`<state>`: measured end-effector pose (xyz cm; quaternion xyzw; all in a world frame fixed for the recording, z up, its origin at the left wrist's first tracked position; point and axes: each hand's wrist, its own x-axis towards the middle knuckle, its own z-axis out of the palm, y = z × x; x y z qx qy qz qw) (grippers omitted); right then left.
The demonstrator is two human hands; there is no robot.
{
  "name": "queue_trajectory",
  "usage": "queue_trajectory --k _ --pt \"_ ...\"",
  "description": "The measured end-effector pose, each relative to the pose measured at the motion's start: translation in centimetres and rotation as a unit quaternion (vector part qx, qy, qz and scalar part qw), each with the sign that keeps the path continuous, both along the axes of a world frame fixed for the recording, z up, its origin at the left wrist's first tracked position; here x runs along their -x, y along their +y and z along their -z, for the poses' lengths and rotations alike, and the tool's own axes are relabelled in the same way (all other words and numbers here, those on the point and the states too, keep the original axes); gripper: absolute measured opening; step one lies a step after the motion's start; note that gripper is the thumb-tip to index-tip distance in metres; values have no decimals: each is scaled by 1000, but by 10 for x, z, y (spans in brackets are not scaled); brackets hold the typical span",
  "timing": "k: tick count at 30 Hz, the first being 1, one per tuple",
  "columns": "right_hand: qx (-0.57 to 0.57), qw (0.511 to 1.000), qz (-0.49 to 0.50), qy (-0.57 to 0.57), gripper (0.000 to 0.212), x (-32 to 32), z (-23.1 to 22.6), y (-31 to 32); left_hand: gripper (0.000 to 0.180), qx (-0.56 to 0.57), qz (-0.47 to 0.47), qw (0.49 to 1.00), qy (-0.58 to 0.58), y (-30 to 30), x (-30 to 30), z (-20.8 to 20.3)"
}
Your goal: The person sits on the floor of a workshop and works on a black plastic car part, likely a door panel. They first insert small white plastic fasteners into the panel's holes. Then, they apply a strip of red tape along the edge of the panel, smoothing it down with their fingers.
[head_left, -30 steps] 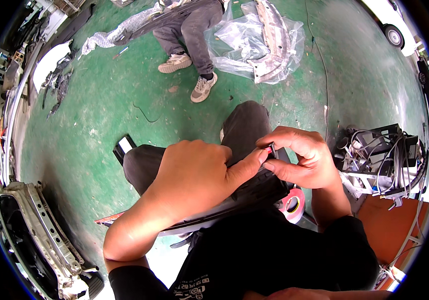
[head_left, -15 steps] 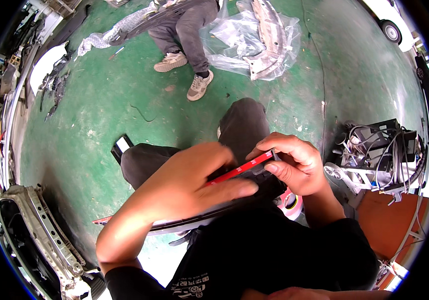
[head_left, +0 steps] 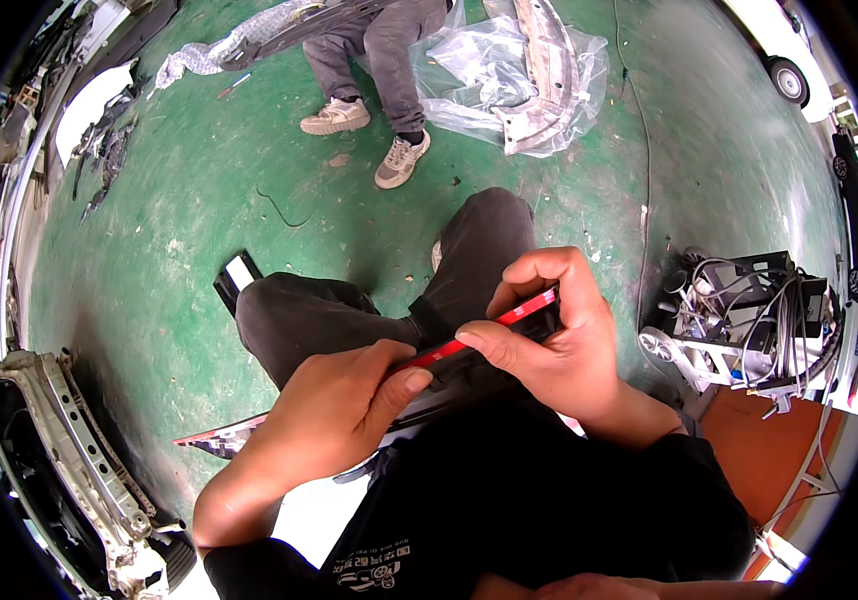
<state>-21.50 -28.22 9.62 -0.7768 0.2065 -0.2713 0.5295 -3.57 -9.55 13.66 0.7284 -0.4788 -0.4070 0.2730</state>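
Observation:
A narrow black strip with red-backed adhesive tape (head_left: 444, 352) along its upper edge runs between my hands above my lap. My left hand (head_left: 329, 410) is closed around its lower left part, with the thumb along the near side. Higher up to the right, my right hand (head_left: 564, 345) pinches the other end, its thumb on the red tape and its fingers curled over the far side. Beneath the hands lies a long dark trim piece (head_left: 224, 437), whose pointed end sticks out to the left. Whether it joins the strip I cannot tell.
Across the green floor (head_left: 179, 210) sits another person in grey trousers (head_left: 394, 70) with a long dark part. Clear plastic with a curved panel (head_left: 539, 110) lies beside them. A cart of cables (head_left: 759, 310) stands right, a vehicle body section (head_left: 74, 460) left, a black object (head_left: 237, 280) by my knee.
My left hand has drawn back down and left along the strip, its fingers closing around it. My right hand has shifted slightly up and left, its thumb now pressing on the red tape.

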Motion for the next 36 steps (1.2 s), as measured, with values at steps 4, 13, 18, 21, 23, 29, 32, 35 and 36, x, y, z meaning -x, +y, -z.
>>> queue_trajectory --k 4,13,18,21,23,29,32,35,36 --pt "-21 999 -29 -31 49 3 18 -8 36 50 -45 996 -55 -3 7 13" --pt "-259 951 -91 -144 32 8 26 -25 26 106 -74 991 -34 -3 11 27" --pt "-201 971 -117 -50 39 2 13 -23 39 112 -17 982 -151 6 7 33" --pt "-87 994 -49 -31 39 7 25 -17 44 62 40 978 -197 -27 13 23" --pt "-17 999 -31 -1 41 6 36 -18 46 188 28 951 -245 -35 19 38" --pt "-51 998 27 -23 43 4 57 -12 53 154 -24 978 -139 -69 29 32" --pt "-74 996 27 -30 41 6 73 -26 46 212 -55 970 -102 -82 35 57" --pt "-95 992 54 -60 39 3 79 -25 41 261 -37 956 -131 -93 34 73" --pt "-93 992 54 -68 39 4 85 -27 39 273 -28 950 -151 -93 33 77"
